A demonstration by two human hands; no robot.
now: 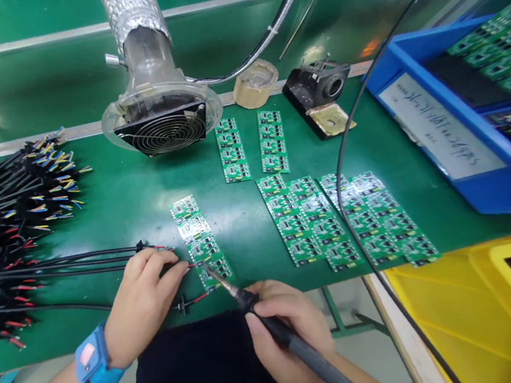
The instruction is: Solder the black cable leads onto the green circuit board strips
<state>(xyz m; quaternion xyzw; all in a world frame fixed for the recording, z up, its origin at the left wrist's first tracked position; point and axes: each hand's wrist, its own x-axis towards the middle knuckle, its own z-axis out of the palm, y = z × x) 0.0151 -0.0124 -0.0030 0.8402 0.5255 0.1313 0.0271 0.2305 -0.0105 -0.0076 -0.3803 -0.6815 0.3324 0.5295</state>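
Note:
My right hand [289,332] grips a black-handled soldering iron [273,327]. Its metal tip meets the lower part of a green circuit board strip [202,242] on the green bench. Beside that strip's left edge, my left hand [147,293] pinches a red-ended wire [190,265], its end at the board near the iron tip. Several black cables [83,263] run leftward from under my left hand. Another red wire [200,298] reaches the strip's bottom end from a cable with a black fitting [182,305].
Cable bundles [4,229] cover the left side. A fume extractor [165,124] hangs above the bench. More board strips [298,221] lie right, near a tape roll [255,84], an iron stand [317,87], a blue bin [458,135] and a yellow bin [470,299]. The iron's cord crosses the right side.

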